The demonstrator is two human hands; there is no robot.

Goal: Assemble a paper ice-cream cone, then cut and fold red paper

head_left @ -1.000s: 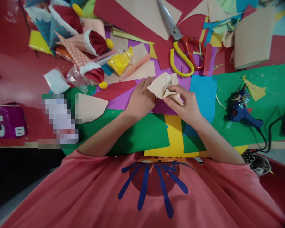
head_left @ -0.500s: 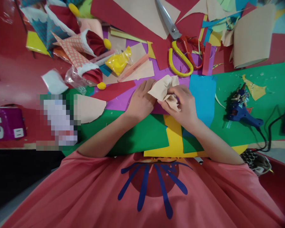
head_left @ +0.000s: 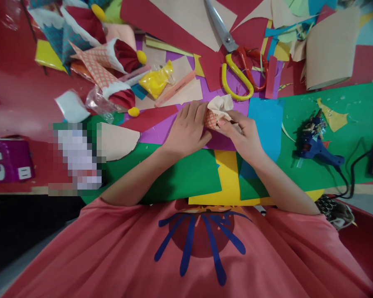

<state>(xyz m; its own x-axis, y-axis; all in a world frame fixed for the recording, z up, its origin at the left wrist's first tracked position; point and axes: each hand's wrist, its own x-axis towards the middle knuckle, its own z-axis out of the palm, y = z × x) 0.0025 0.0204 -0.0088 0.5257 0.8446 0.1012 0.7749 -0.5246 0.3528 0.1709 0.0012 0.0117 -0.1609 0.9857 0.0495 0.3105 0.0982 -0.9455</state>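
Observation:
Between my hands is a small paper cone (head_left: 210, 119) with an orange lattice pattern, and cream crinkled paper (head_left: 220, 104) gathers at its wide end. My left hand (head_left: 186, 130) curls over the cone from the left and hides its narrow part. My right hand (head_left: 245, 134) pinches the cream paper against the cone's rim, thumb on the near side. Purple paper (head_left: 155, 134) lies beneath them. At the far left, finished-looking cones (head_left: 96, 58) carry the same lattice, with white edging, red gathered tops and yellow tips.
Large scissors (head_left: 233, 54) lie just beyond my hands. A blue glue gun (head_left: 318, 147) rests on green sheet (head_left: 357, 107) at right, its cord trailing off. A yellow packet (head_left: 157, 78), paper scraps, a cut cream piece (head_left: 119, 140) and a purple power box (head_left: 10, 161) lie around.
The cream paper has turned and shifted slightly, so the cone's orange lattice now shows. My left hand's thumb has come out lower; my right hand has moved a little to the right.

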